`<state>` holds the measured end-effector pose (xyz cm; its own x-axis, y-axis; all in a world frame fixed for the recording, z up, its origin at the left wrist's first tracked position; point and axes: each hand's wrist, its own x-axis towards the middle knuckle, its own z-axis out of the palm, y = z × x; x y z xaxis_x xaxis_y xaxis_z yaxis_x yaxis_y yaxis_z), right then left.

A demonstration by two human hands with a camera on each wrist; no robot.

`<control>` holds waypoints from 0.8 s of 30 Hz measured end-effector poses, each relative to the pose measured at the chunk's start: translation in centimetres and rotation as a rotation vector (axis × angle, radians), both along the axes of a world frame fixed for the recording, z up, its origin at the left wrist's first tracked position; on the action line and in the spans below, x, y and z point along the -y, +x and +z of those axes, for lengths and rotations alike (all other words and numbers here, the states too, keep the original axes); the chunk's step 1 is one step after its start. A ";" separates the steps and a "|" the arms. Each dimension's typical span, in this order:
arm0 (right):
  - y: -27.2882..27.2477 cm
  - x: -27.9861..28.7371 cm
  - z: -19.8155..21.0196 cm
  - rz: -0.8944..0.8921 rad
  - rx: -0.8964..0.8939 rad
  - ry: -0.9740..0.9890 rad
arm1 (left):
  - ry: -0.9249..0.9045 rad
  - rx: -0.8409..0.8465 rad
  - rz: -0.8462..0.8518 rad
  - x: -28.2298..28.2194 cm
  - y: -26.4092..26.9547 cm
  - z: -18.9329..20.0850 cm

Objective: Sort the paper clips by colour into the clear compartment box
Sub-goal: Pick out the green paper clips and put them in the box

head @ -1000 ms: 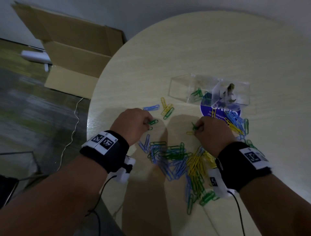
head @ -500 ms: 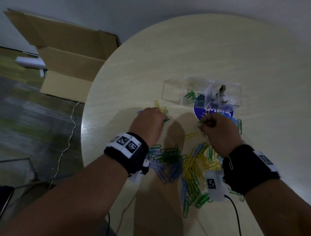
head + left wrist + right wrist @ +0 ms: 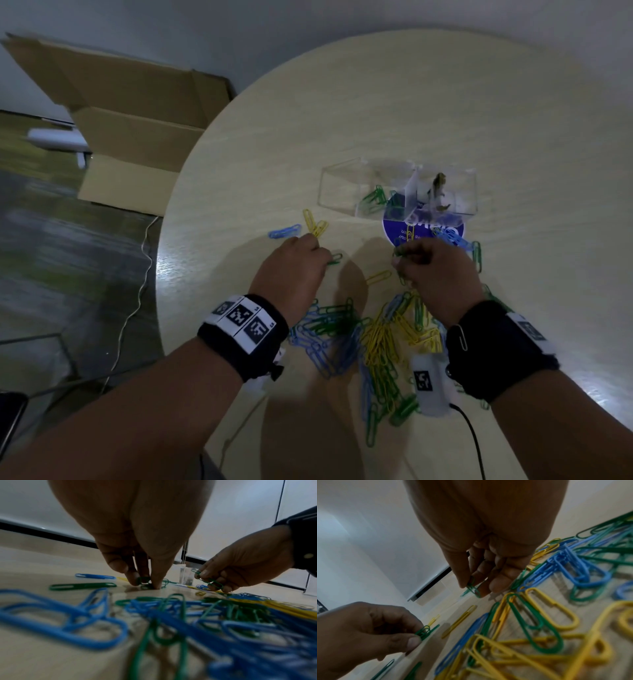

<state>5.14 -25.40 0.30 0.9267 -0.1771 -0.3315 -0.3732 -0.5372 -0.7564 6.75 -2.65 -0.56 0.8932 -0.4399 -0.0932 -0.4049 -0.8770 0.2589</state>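
A: Pinching green clips w/ both hands. Left hand (image 3: 291, 270) has thumb + fingertips (image 3: 133, 579) closed on a small bunch of green clips (image 3: 145, 581), pressed down on the tabletop (image 3: 342, 120) near its left edge. Right hand (image 3: 438, 270) has fingers curled round its own green clips (image 3: 210, 580), lifted just off the surface.

B: Box?

A: Clear compartment box (image 3: 342, 185) sits toward the tabletop centre, beyond both hands, partly on a purple round sticker (image 3: 397, 226). Few greens already in its left compartment (image 3: 375, 197); right one holds smthg brownish, can't tell what. Main pile (image 3: 370, 342) is at the near edge, btw the wrists, mixed blue/yellow/green.

B: Tips for the step?

A: My read: get a nail under the flat wire, lift one end first, don't drag. Check no blue or yellow is hooked on before carrying. Drop both handfuls in w/ the greens, low over the rim so nothing bounces out.

B: Materials?

A: Clips = thin wire loops, smooth glossy coloured coat, oval-ended, prob slippery and prone to interlock. Box = hard see-through plastic, thin straight walls, prob light, could slide if knocked. Tabletop = round, pale wood-grain, smooth. Cardboard box (image 3: 137, 113) on the floor past the left edge, matte, flaps open.
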 end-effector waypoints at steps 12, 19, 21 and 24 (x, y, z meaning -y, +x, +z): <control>3.7 2.6 3.0 -0.109 0.129 0.099 | -0.114 -0.442 0.156 1.3 1.7 1.7; 8.0 2.4 4.5 -0.030 0.129 -0.055 | -0.308 -0.322 0.305 3.5 3.6 3.9; 8.9 1.7 4.8 0.022 0.112 -0.096 | -0.415 -0.242 0.388 4.5 5.7 5.5; 9.6 1.0 4.8 0.038 0.085 -0.096 | -0.591 -0.214 0.500 5.8 8.2 5.9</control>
